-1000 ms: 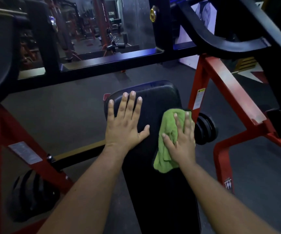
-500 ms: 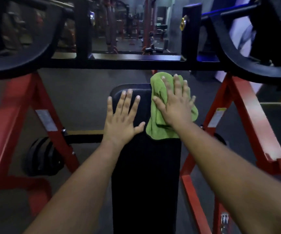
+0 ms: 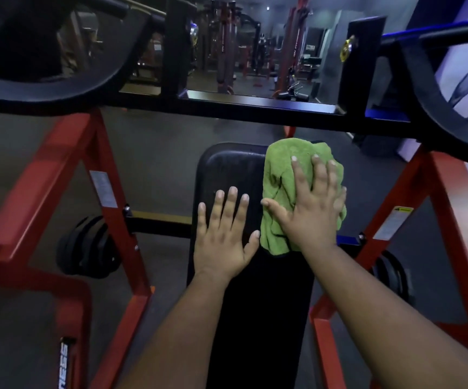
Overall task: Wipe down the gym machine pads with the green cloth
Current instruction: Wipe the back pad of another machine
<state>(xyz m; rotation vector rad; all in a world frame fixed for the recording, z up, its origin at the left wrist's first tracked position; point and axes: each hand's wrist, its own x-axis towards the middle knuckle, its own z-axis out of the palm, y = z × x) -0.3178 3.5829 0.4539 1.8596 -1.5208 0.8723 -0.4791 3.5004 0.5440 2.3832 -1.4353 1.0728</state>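
Observation:
A long black bench pad [image 3: 227,169] runs away from me down the middle of the view. The green cloth [image 3: 283,169] lies crumpled on the pad's far right corner. My right hand [image 3: 311,209] presses flat on the cloth with straight, spread fingers. My left hand [image 3: 224,237] rests flat on the bare pad just left of the cloth, fingers straight and holding nothing. Part of the cloth is hidden under my right hand.
Red frame legs [image 3: 67,175] stand on both sides of the pad. A black crossbar [image 3: 255,110] spans just beyond the pad's far end, with curved black arms at either side. Black weight plates [image 3: 86,248] sit low on the left. Dark floor surrounds the machine.
My right hand slid the cloth from the pad's right side up to its far right corner. My left hand stayed flat on the pad. The view swung to face the bench straight on.

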